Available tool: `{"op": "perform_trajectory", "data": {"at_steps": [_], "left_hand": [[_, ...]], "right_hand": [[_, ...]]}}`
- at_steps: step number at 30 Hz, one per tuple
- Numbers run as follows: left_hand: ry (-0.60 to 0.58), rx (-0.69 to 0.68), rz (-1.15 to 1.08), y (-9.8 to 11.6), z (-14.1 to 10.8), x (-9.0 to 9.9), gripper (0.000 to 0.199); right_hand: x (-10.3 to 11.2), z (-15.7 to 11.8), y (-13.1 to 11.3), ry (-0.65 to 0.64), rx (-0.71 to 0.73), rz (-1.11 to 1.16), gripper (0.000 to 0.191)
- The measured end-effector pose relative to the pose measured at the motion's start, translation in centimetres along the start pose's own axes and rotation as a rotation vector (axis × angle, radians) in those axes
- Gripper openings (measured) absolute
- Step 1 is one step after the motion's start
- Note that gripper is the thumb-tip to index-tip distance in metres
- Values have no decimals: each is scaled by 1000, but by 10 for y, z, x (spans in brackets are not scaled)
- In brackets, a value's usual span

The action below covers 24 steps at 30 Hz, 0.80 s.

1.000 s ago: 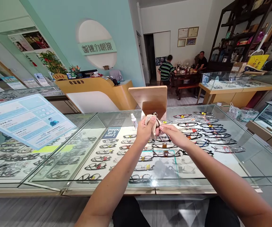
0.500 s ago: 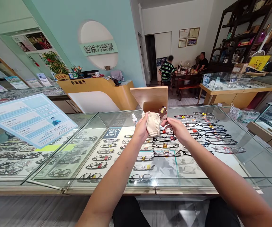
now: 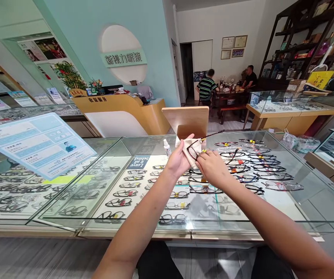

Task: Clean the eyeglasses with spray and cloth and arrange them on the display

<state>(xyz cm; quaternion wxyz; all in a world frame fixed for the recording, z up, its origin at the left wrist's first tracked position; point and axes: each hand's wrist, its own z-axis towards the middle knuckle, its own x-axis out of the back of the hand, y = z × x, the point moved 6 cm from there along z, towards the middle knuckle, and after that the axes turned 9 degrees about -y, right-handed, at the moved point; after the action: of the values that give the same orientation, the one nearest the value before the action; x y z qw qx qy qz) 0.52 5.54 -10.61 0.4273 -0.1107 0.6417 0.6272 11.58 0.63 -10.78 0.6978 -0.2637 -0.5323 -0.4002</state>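
While your left hand (image 3: 180,159) holds the cloth (image 3: 186,155), thumb in view at its near side, your right hand (image 3: 213,166) is closed, fingers curled, on the glasses (image 3: 194,143). They sit between your two hands, one rim over the cloth, one temple (image 3: 213,134) jutting rightward above your right hand. The bottle (image 3: 167,148) stands on the desk (image 3: 120,232), near your left hand.
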Motion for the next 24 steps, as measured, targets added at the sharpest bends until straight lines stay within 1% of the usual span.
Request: {"op": "perform_trajectory", "data": {"at_steps": [3, 6, 9, 12, 14, 16, 17, 18, 19, 21, 24], "left_hand": [[-1, -58, 6, 9, 0, 3, 49], [54, -177, 80, 19, 2, 14, 41], [143, -369, 297, 32, -1, 23, 37], [179, -524, 642, 40, -9, 21, 28], [155, -658, 925, 44, -18, 8, 19], [90, -847, 1176, 46, -30, -11, 8], [52, -931, 1256, 46, -35, -20, 7], [19, -993, 1298, 46, -40, -28, 9], [-7, -1027, 1310, 47, -42, -35, 11], [-53, -1045, 1293, 54, -43, -47, 10], [-150, -1098, 1245, 78, -39, -72, 8]], "right_hand": [[2, -2, -6, -24, 57, -1, 35], [2, -3, -3, -44, 113, 104, 34], [7, -3, 12, 13, 101, 388, 38], [17, -4, 34, 149, 68, 786, 42], [22, -6, 45, 218, 66, 1014, 45], [27, -7, 54, 248, 68, 1173, 47], [29, -8, 57, 253, 67, 1228, 48], [33, -8, 60, 258, 63, 1267, 49], [38, -8, 62, 265, 59, 1289, 49], [53, -7, 67, 286, 56, 1293, 49], [91, -3, 68, 275, 107, 1250, 44]]}}
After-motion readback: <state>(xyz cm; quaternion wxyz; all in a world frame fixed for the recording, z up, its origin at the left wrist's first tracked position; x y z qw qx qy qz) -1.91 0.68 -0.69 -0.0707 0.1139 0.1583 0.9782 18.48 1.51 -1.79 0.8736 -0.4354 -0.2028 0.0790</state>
